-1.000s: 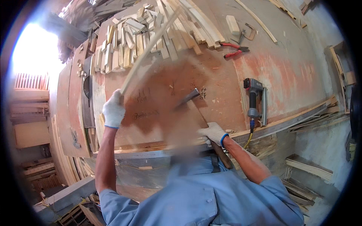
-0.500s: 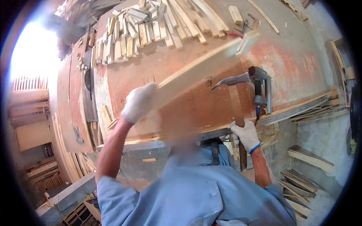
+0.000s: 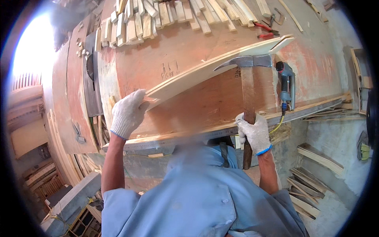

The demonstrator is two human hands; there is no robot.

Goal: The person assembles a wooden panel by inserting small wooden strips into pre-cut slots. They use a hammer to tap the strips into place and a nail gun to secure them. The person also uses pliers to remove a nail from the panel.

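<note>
In a white knit glove, my left hand [image 3: 128,112] is closed on the near-left end of a long pale wooden board [image 3: 193,81]. The board slants over the workbench towards the far right, where its end looks forked. My right hand [image 3: 253,131], gloved in white with a blue cuff edge, grips the wooden handle of a claw hammer [image 3: 248,91]. The hammer's head points away from me, its curved claw to the left, and it overlaps the board in view. Whether the two touch, I cannot tell. A nail gun [image 3: 285,85] lies right of the hammer.
Many cut wood strips [image 3: 158,17] are heaped at the bench's far side. Red-handled pliers [image 3: 266,31] lie near them. A saw blade [image 3: 89,68] stands up through the bench at left. A metal ruler [image 3: 189,139] edges the near side. Offcuts [image 3: 308,185] stack at right.
The board has dropped lower and swung flatter, and my left hand has shifted left with it. My right hand has raised the hammer, its head now farther up across the board. The view has tilted slightly.
</note>
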